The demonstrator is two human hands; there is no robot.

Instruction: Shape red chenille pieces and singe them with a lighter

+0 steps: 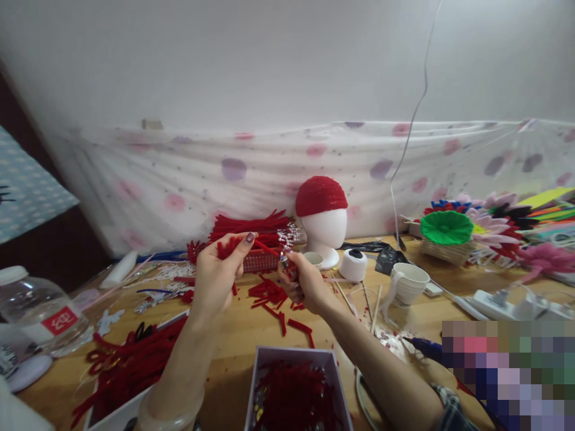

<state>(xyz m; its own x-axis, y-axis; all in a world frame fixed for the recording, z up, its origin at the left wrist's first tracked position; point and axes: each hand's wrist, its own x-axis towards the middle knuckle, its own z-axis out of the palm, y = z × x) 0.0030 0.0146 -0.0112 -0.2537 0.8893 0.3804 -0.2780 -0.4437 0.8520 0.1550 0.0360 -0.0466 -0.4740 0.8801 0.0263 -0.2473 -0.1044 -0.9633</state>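
Fuzzy dark-red scraps (pixel 296 392) lie in a square-cornered pale box (pixel 294 352); beyond, the left hand (pixel 218 272) pinches velvety red stems (pixel 266 246) and the right hand (pixel 309 280) grips a shiny metal-tipped tool (pixel 284 261).

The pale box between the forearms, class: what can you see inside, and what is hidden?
The box holds a heap of dark red pieces, with small yellowish bits along the left. Whatever lies beneath is covered; the near end is cut off.
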